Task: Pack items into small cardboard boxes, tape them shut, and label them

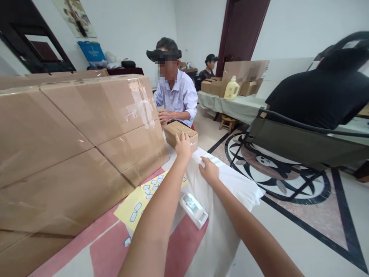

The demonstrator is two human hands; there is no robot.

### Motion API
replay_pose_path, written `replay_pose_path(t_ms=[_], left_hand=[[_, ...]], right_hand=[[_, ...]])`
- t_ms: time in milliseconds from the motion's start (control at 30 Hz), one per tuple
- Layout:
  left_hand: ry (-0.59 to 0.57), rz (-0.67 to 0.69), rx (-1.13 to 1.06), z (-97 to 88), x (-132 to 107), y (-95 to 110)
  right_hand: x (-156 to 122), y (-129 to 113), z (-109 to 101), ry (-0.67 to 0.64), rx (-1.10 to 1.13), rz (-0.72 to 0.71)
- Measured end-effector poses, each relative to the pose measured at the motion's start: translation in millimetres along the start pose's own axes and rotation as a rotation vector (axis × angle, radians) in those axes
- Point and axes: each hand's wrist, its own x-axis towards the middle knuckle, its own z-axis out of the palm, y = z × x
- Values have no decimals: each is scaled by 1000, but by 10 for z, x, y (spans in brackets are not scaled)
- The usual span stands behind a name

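My left hand (183,145) reaches forward and rests its fingers against the near side of a small cardboard box (181,132) at the far end of the table. My right hand (209,169) lies flat, fingers spread, on the white cloth (236,184) that covers the table's right edge. Beside my left forearm lies a white hand-held device (194,209). Under that arm a yellow sheet (135,206) carries several small white labels. A person in a light shirt sits behind the small box with a hand (166,115) near it.
Large taped cardboard cartons (72,130) are stacked along the left of the table. A person in black sits in a folding chair (302,142) at right. Further back, another table holds boxes and a yellow jug (232,89), with a seated person and a stool (227,122).
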Motion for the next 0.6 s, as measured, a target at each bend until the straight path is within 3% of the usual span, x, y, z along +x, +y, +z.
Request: replay_pose_path(t_ms=[167,433,600], left_hand=[[33,-48,-32,-16,211,-112],[62,-118,-97,80,506,-334],[88,-42,-161,-81,457,-448]], right_hand=[[-54,-100,-18,-45,-144,-80],[-48,-117,-2,-71,-263,-79],[-45,-142,-18,-81,-306,-70]])
